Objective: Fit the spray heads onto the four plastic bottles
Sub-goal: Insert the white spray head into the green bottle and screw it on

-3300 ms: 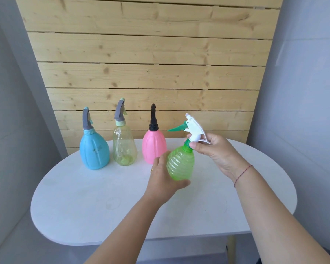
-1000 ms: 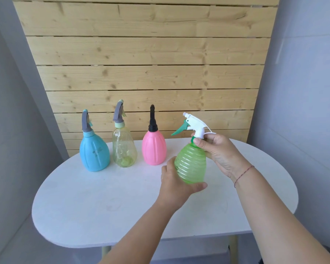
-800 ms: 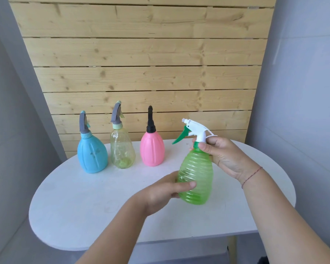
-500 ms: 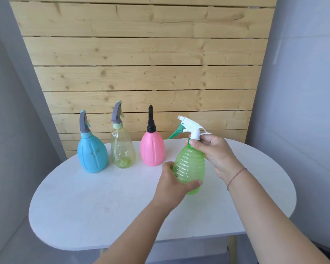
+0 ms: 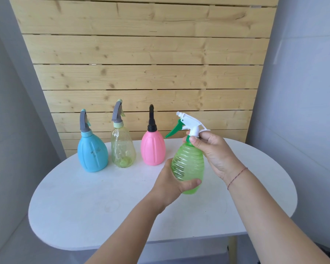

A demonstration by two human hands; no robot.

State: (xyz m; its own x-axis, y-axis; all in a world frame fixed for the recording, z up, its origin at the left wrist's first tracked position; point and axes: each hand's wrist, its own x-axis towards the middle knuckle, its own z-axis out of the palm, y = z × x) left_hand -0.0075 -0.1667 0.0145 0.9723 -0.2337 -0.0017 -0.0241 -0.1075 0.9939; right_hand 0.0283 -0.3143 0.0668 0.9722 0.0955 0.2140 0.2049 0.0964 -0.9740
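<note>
1. Head view: ribbed translucent green plastic bottle (image 5: 188, 165) held up off the white oval table (image 5: 103, 206), tilted slightly, near the front right of the tabletop.
2. Left hand (image 5: 171, 184) wrapped around the lower body of the green bottle, thumb across the front; firm hold on the bottle.
3. Right hand (image 5: 214, 151) pinched narrow on the collar of the white trigger spray head with green lever (image 5: 187, 124), right at the bottle neck; fingertips closed on the collar, not on the trigger.
4. Spray head seated on the neck, nozzle pointing left and away. Cannot tell whether threads are fully home; collar hidden by the fingers.
5. Step in hand, as judged: screwing down the last head. Looks like final tightening.
6. Along the back of the table, upright in a row, apart from one another: opaque blue plastic bottle with grey sprayer (image 5: 92, 151), clear yellowish plastic bottle with grey sprayer (image 5: 123, 147), opaque pink plastic bottle with black nozzle cap (image 5: 152, 149). All three already capped, so roughly three of four done.
7. Next move calls for: counter-hold with the left, twist the collar with the right until snug, keep head square to the neck to avoid cross-threading.
8. Then set down upright, likely right of the pink bottle where the table is free.
</note>
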